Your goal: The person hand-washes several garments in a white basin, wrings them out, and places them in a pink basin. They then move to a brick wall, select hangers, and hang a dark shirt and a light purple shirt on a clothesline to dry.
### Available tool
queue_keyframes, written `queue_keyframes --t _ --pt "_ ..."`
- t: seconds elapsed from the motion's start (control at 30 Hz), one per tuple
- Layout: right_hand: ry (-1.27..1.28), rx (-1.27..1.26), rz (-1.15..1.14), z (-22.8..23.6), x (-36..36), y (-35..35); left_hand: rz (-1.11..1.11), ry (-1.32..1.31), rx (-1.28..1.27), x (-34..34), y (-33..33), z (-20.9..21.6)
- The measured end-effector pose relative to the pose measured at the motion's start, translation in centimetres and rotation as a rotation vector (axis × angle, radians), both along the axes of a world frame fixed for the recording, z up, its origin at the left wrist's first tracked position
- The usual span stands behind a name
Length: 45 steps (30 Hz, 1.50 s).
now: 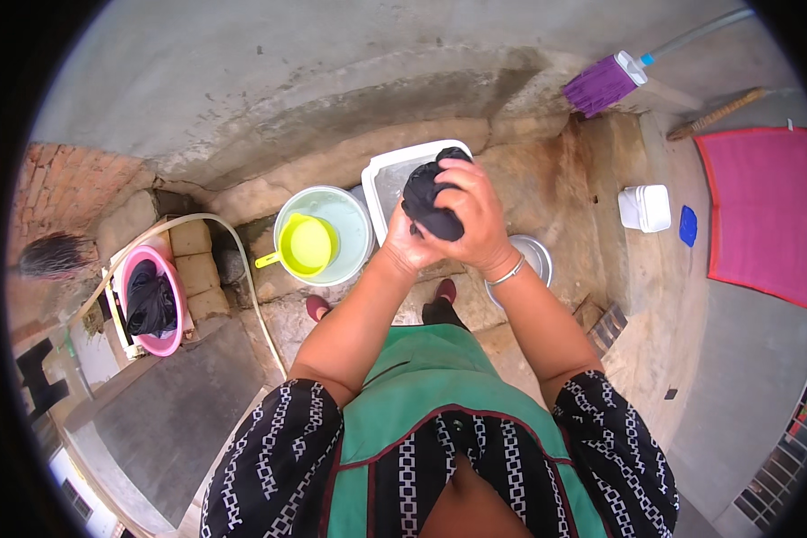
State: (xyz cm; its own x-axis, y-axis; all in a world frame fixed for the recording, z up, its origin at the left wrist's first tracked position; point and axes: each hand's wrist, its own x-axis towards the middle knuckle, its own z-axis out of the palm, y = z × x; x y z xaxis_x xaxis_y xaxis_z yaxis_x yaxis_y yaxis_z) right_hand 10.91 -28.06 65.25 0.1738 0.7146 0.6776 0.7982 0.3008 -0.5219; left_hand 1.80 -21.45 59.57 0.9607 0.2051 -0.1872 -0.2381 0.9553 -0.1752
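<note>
I see the left hand (pixel 410 248) and right hand (pixel 477 217), upper centre, fingers (pixel 458 173) wrapped round black cloth (pixel 426 199) that slackening could drop.

Before us, we have a bundled cloth (pixel 432 204) between the left grip (pixel 409 248) and the right grip (pixel 478 212), over a tub (pixel 374 199). Just left of the tub we find a basin (pixel 357 220) with a dipper (pixel 308 247) in it. To the tub's right, nearer us, a bowl (pixel 540 260) lies partly behind our wrist. Farther right come a container (pixel 645 208), then a mat (pixel 767 215); a broom (pixel 603 83) is beyond the container. At our far left, a second basin (pixel 179 309) holds a bundle (pixel 150 300), and a hose (pixel 203 216) runs between both basins.
</note>
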Motion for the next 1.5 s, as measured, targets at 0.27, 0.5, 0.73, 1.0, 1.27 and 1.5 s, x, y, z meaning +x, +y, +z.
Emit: queue_keyframes --t 0.27,0.5,0.73,1.0,1.27,1.5 --pt "1.561 0.224 -0.329 -3.7 -0.2 0.6 0.433 0.606 0.69 3.4 -0.7 3.7" --pt "2.125 0.105 -0.024 -7.0 2.9 -0.4 0.658 0.787 1.616 4.4 -1.2 2.4" --pt "2.217 0.1 0.424 -7.9 4.8 -1.0 0.691 0.725 1.876 5.3 -1.1 2.5" --pt "1.505 -0.478 -0.39 -12.9 1.1 1.1 -0.042 0.837 0.3 -0.3 2.0 -8.3" --pt "1.226 -0.888 0.12 -13.2 -22.4 13.4 0.738 1.146 0.125 -25.6 10.8 -13.8" --pt "1.169 -1.065 0.64 -6.7 -46.6 28.0 1.172 1.329 0.546 -52.7 23.0 0.5"
